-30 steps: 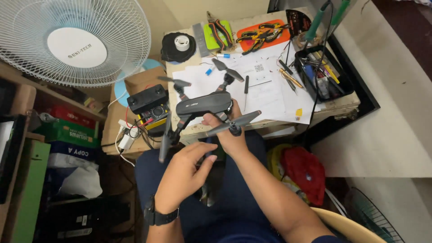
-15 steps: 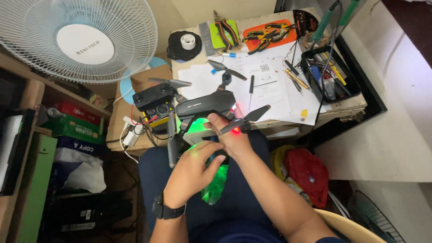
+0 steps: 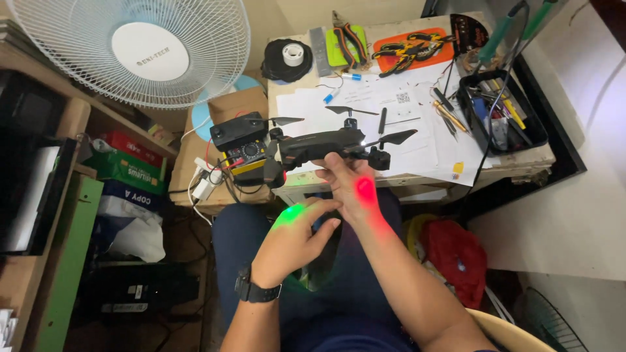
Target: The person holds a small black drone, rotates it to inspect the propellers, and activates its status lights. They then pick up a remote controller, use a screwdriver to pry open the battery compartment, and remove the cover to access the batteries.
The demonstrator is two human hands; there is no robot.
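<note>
Four dark propellers spread from the black drone (image 3: 319, 145).

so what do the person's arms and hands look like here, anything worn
Both forearms are bare, with no sleeves or gloves showing. The left hand has a black wristwatch strapped at the wrist and a green glow of light on its back. The right hand wears nothing and shows a red glow.

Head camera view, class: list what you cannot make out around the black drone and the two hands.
- Underside of the drone: faces away from the camera, and the right hand covers its rear.
- Source of the green glow on the left hand and the red on the right: hidden beneath the drone.
- Small tools in the black tray: too small and jumbled to identify.
- Fan: cut off by the top edge.
</note>
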